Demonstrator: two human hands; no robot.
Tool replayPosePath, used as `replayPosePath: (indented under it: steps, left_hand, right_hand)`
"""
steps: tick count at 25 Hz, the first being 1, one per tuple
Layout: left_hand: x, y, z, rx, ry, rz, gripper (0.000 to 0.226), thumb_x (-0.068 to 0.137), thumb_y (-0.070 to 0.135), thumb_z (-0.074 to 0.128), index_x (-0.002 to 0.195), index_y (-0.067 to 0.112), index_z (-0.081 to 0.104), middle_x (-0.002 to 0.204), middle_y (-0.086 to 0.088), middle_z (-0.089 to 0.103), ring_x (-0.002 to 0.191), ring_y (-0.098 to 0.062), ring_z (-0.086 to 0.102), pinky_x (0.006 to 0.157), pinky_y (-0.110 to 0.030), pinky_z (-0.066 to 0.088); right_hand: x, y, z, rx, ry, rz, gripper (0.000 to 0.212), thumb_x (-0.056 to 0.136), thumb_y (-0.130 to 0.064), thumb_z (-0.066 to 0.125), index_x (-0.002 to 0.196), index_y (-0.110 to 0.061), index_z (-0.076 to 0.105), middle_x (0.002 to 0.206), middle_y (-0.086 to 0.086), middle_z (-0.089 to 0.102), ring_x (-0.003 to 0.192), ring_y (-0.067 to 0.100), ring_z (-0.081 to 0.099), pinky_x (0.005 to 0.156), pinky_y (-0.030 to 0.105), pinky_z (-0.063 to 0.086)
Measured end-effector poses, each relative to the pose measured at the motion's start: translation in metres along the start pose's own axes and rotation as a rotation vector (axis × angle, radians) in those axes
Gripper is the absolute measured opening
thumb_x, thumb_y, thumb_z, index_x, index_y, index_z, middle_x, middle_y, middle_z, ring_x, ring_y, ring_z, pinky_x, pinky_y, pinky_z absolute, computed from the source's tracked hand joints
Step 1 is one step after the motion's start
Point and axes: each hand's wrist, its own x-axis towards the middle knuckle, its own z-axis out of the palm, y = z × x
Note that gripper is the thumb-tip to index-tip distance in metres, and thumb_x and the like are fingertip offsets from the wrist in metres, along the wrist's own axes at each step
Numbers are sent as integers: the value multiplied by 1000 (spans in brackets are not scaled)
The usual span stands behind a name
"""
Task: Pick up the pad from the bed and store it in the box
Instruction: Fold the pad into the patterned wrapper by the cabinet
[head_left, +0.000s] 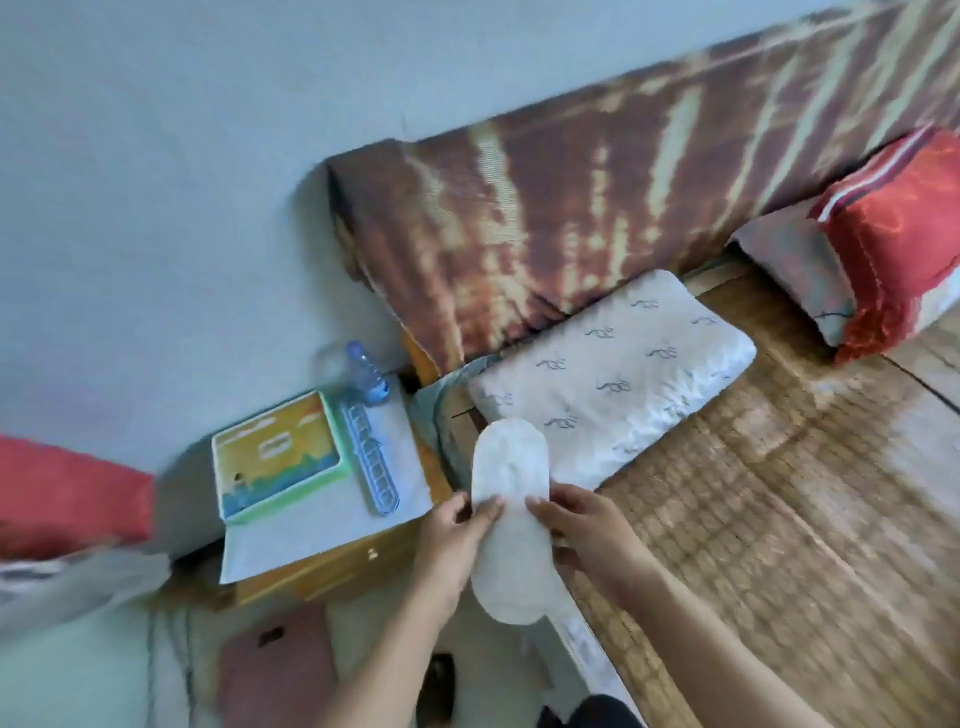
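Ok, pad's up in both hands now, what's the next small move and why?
Probably carry the pad leftward toward the box on the nightstand. Both the left hand and right hand pinch it at mid-length, clear of the bed; the box sits to the left with its lid apparently shut, so one hand must free up.

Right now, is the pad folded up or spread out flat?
Spread out. The pad shows its whole long oval shape, held at its middle by the left hand and right hand.

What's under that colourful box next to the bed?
The green-edged colourful box sits on a white cloth spread over a wooden bedside table. A blue slotted plastic tray lies beside it. The cloth directly beneath the box is hidden.
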Motion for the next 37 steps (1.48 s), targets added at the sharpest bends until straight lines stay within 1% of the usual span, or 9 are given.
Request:
replayPosePath:
  steps: [3,6,11,15,19,24,30,35,37]
  left_hand:
    - [-13,-6,-69,-136,156,16,8,84,13,66,77,16,69,67,7,75,58,-3,68,52,-16,53]
    - [-21,-15,-130,-208,219,-7,5,85,17,67,80,16,70,79,3,74,71,-12,69,65,-26,55]
    - [-14,-27,-239,-286,230,-33,7,81,14,71,88,14,71,89,-6,75,81,-21,69,73,-37,56]
    - [3,-27,-317,-295,146,-61,15,84,8,66,93,19,70,88,-4,77,78,-17,72,68,-30,55]
    - [29,-20,-377,-307,76,-101,27,86,-4,57,101,16,66,85,-3,77,76,-15,72,69,-30,57]
    - [54,-6,-399,-427,41,-145,29,90,-5,47,94,13,69,91,-7,74,75,-13,72,65,-23,59]
    - [83,-7,-395,-622,-16,-333,47,96,49,33,117,17,60,110,-13,69,98,-24,67,79,-39,55]
    - [115,-41,-386,-400,106,-348,18,89,18,61,107,15,63,99,-3,72,87,-16,71,62,-31,60]
    - [132,-64,-385,-433,195,-334,17,86,15,65,103,17,63,98,-1,72,87,-18,71,66,-34,61]
  right_hand:
    - [10,4,64,-110,-132,49,22,89,-13,59,104,3,65,89,17,66,78,29,60,68,37,54]
    - [25,11,119,-162,-172,75,21,87,-9,62,104,2,65,87,14,69,66,21,66,54,28,57]
    - [63,36,224,-267,-261,104,21,83,-20,68,101,-8,69,99,14,74,89,31,71,83,44,58]
    - [88,49,292,-324,-277,98,5,77,-15,74,82,-16,73,82,4,77,75,21,74,61,26,58]
    - [116,49,339,-287,-284,136,12,79,-7,71,78,-20,73,77,5,76,71,20,72,58,27,58]
    - [144,48,357,-218,-322,172,21,86,1,60,79,-15,72,77,0,75,69,15,71,57,25,57]
    - [181,42,354,-164,-293,234,36,90,9,47,67,-8,70,77,4,75,73,18,73,58,25,60]
    - [214,63,358,-98,-186,306,14,92,-12,55,102,-17,64,87,5,73,77,20,71,65,31,60]
    - [226,91,359,-157,-189,367,12,87,-19,64,99,-19,63,83,1,76,74,17,73,58,27,59]
